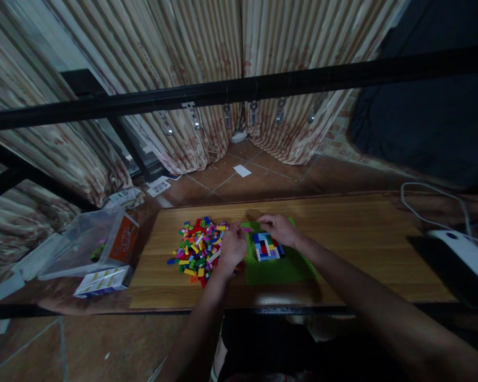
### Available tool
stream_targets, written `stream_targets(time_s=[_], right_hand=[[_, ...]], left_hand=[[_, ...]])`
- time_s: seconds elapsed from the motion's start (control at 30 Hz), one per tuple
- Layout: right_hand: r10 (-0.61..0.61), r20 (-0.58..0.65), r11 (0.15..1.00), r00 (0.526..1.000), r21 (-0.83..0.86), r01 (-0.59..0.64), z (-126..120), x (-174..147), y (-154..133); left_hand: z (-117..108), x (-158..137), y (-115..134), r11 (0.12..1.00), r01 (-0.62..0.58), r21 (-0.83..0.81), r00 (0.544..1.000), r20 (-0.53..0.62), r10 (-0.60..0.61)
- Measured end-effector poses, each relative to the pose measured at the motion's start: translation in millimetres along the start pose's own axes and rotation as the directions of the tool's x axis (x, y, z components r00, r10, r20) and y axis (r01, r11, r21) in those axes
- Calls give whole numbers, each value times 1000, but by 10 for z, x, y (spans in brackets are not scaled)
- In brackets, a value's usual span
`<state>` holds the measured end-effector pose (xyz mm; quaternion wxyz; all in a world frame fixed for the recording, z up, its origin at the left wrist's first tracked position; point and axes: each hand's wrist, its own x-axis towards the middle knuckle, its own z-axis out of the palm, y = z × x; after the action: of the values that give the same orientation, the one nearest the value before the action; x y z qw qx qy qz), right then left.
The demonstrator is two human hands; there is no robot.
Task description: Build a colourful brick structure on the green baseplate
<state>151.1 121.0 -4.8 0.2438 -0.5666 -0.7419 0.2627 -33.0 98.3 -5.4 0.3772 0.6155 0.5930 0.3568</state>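
A green baseplate (pixel 298 270) lies on the wooden board, bearing a small square build of toy bricks (pixel 269 253) in blue, white and red. My left hand (pixel 234 246) is at the baseplate's left edge, between the build and the brick pile. Its fingers are closed, with a pink toy brick (pixel 246 229) showing at the tips. My right hand (pixel 281 229) reaches over the build's far side, fingers bent and pressed together. What it may hold is hidden. A heap of loose, many-coloured toy bricks (pixel 199 246) spreads out left of my left hand.
Left of the wooden board (pixel 354 233) stand a clear plastic bin (pixel 79 239) and a small box (pixel 103 281). A white device (pixel 462 257) with a cable is at the right end. A black rail (pixel 207 95) crosses before striped curtains (pixel 207 42).
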Motion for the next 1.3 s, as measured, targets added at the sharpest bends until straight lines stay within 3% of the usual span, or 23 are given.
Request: stream_targets(time_s=[0.2, 0.33, 0.47, 0.53, 0.67, 0.77, 0.93, 1.3], right_hand=[[7, 91, 979, 996, -202, 12, 151, 181, -269], [24, 115, 966, 993, -259, 7, 300, 265, -401], [19, 83, 969, 996, -248, 2, 185, 270, -351], [39, 40, 984, 998, -174, -31, 61, 230, -258], [109, 7, 978, 994, 178, -109, -94, 66, -80], [84, 40, 966, 996, 242, -91, -84, -65, -73], [75, -40, 997, 996, 13, -75, 2, -179, -254], [39, -89, 962, 995, -265, -61, 254, -334, -410]], left_hand=[[-234, -62, -31, 998, -14, -68, 995, -98, 7], [-265, -147, -21, 996, -55, -71, 998, -31, 53], [-257, -210, 5, 989, -67, -129, 998, 6, 69], [-245, -203, 31, 985, -70, -159, 997, 26, 75], [-178, -77, 82, 989, -69, -130, 996, 53, 76], [-104, 64, 81, 996, -53, -69, 994, 90, 59], [-24, 139, -9, 996, -64, -68, 989, 131, 72], [177, -271, -119, 987, 21, -156, 992, 127, -1]])
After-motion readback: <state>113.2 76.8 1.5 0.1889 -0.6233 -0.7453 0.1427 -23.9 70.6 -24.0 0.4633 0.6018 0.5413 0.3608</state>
